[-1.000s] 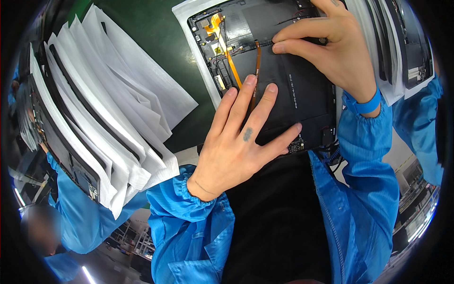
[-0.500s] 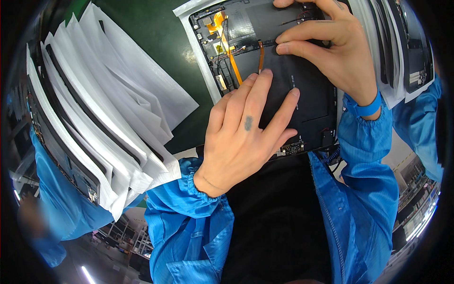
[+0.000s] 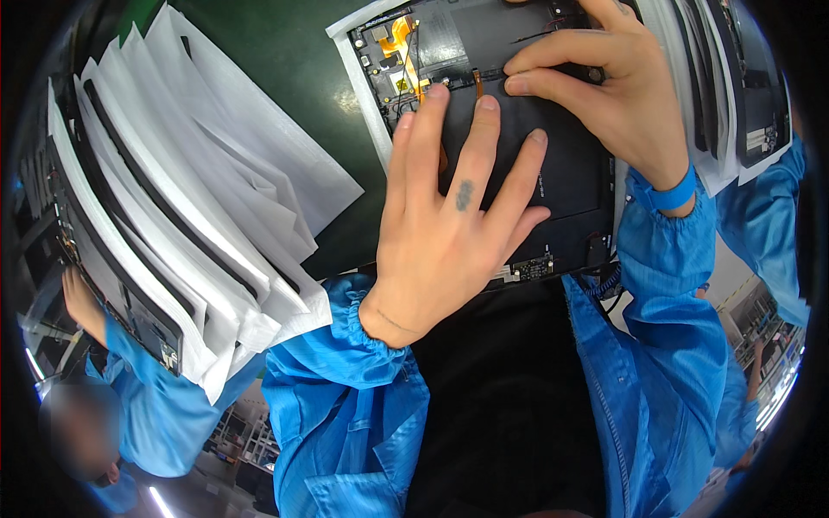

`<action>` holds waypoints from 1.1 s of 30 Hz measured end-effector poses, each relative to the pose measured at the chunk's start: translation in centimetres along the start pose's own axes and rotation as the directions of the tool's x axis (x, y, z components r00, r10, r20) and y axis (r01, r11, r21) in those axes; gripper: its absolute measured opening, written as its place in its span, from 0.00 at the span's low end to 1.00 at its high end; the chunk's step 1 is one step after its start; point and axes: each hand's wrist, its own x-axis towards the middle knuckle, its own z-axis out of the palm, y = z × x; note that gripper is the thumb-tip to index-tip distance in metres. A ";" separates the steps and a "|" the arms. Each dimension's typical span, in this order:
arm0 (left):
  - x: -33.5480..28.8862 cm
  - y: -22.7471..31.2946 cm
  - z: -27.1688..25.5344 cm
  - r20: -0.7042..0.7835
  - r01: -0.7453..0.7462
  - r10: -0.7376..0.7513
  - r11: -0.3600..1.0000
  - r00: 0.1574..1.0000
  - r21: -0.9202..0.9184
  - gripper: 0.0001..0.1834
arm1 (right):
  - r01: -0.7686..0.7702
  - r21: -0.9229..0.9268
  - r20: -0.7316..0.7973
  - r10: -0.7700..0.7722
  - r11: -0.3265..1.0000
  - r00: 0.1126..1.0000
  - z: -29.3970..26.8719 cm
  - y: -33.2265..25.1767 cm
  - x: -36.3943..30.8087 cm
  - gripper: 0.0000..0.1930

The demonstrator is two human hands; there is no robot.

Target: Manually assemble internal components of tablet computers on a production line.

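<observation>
An opened black tablet housing [image 3: 574, 186] lies on a white sheet [image 3: 363, 99] in front of me. My left hand [image 3: 445, 211] rests over it with spread fingers, its fingertips beside a narrow orange ribbon cable [image 3: 478, 85]. A wider yellow-orange flex cable [image 3: 398, 39] runs near the housing's upper left corner, partly behind that hand. Over the right half, my right hand [image 3: 617, 99] has thumb and forefinger brought together at a dark band across the housing. Whatever sits between those fingertips is too small to make out. A blue wristband [image 3: 665, 197] circles my right wrist.
White sheets with dark panels between them [image 3: 199, 216] stand in a row at left. A similar row [image 3: 717, 95] stands at right. Dark green tabletop [image 3: 294, 78] shows between the left row and the housing. A person in blue sleeves [image 3: 173, 414] is beyond the left row.
My left hand has slid forward along the housing, its fingers spreading wider. The housing and sheet have shifted slightly right. My right hand keeps nearly the same pinch. The person at left has moved.
</observation>
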 end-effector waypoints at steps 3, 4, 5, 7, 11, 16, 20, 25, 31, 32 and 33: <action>0.4 -0.3 0.4 -0.029 0.001 -0.002 0.999 1.000 -0.050 0.32 | -0.025 0.024 -0.028 0.025 0.999 0.999 0.2 -0.1 0.2 0.13; 0.6 -0.3 0.3 -0.030 -0.001 -0.001 0.999 1.000 -0.044 0.32 | -0.026 0.001 -0.029 0.027 1.000 0.999 0.2 -0.1 0.2 0.14; 0.8 -0.4 0.2 -0.033 0.003 -0.004 0.999 0.999 -0.033 0.31 | -0.026 -0.018 -0.029 0.025 0.999 0.999 0.3 0.0 0.2 0.14; 1.4 -0.6 0.3 -0.047 0.025 -0.026 0.999 0.999 -0.036 0.31 | -0.043 -0.037 -0.024 0.042 0.998 0.999 0.1 -0.1 0.4 0.15; 2.9 -1.3 0.2 -0.083 0.021 -0.027 0.997 0.996 -0.078 0.29 | -0.025 0.056 -0.156 0.033 0.998 0.987 1.1 0.5 0.3 0.14; -1.9 -0.9 -2.9 -0.229 -0.117 0.005 0.871 0.973 -0.477 0.13 | 0.222 -0.108 -0.080 -0.231 0.969 0.970 0.8 3.2 -0.4 0.26; -9.8 -0.6 -3.8 0.439 0.529 -0.303 0.579 0.846 -0.620 0.09 | 0.066 -0.207 -0.024 -0.073 0.976 0.997 0.6 2.8 -1.4 0.23; -13.3 0.2 2.2 0.407 0.457 -0.459 -0.002 0.790 -0.890 0.40 | 0.085 -0.197 -0.029 -0.093 0.977 0.995 0.4 2.3 -1.3 0.23; -10.5 0.9 0.5 0.636 0.502 -0.209 -0.455 0.743 -0.735 0.31 | 0.122 -0.170 0.088 -0.108 0.978 0.990 0.0 0.0 -2.4 0.25; -10.3 1.1 -0.2 0.641 0.545 -0.196 -0.379 0.742 -0.748 0.30 | 0.137 -0.135 0.118 -0.121 0.981 0.986 0.3 -0.2 -2.9 0.25; -10.2 1.3 -0.8 0.627 0.551 -0.194 -0.333 0.754 -0.765 0.32 | 0.136 -0.115 0.113 -0.123 0.984 0.986 0.5 -0.7 -3.1 0.23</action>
